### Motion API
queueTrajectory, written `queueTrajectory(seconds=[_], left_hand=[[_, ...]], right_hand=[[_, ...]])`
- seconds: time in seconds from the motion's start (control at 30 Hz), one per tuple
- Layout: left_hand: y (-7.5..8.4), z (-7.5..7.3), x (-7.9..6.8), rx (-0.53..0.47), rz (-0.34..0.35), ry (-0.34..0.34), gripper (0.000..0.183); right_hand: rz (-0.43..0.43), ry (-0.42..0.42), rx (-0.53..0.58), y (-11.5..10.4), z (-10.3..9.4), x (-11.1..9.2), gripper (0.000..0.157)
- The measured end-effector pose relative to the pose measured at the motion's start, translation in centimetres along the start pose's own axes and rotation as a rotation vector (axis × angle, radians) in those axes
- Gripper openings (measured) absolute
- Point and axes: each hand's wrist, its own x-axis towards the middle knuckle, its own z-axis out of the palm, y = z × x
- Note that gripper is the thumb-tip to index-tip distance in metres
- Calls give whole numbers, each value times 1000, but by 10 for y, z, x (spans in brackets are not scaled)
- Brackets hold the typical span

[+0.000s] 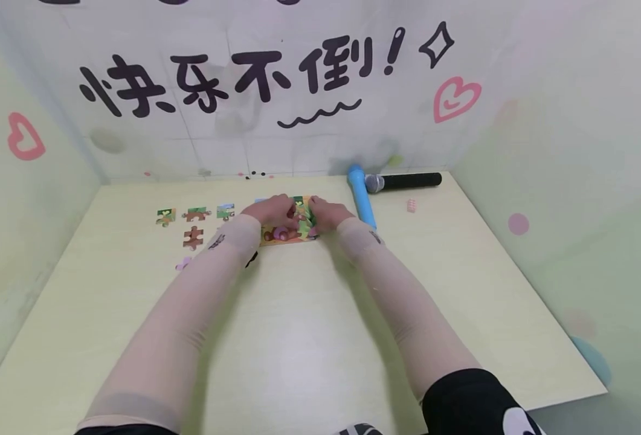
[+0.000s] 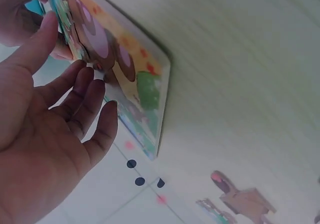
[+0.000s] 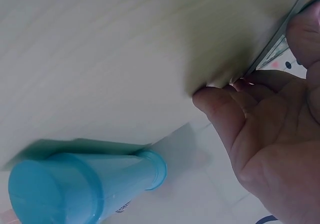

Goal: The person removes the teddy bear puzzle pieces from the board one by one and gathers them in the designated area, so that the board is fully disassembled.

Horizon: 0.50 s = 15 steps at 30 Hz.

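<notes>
A jigsaw puzzle board (image 1: 284, 237) lies on the table, printed with a brown animal, green and orange. My left hand (image 1: 272, 210) reaches over it from the left. In the left wrist view, the left hand's (image 2: 55, 108) fingers are loosely bent, their tips near or on the picture, with no piece visible between thumb and fingers. My right hand (image 1: 328, 214) grips the board's right edge. In the right wrist view, the right hand's (image 3: 270, 124) thumb lies over the board and its other fingers are at the edge. The hands partly cover the picture.
Loose puzzle pieces lie left of the board, among them a brown piece (image 1: 193, 238) and a green one (image 1: 165, 217). A blue microphone (image 1: 361, 196), a black microphone (image 1: 409, 182) and a small pink block (image 1: 411, 206) lie to the right. Walls enclose the table's back and sides.
</notes>
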Motion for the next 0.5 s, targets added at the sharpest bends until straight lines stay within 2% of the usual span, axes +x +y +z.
queueTrajectory(seconds=[0.3, 0.5], left_hand=[[2, 1, 8, -12, -1, 43, 22], [7, -1, 1, -72, -24, 66, 25]], right_hand=[[27, -7, 27, -2, -2, -4, 90], [16, -16, -33, -2, -4, -1, 95]])
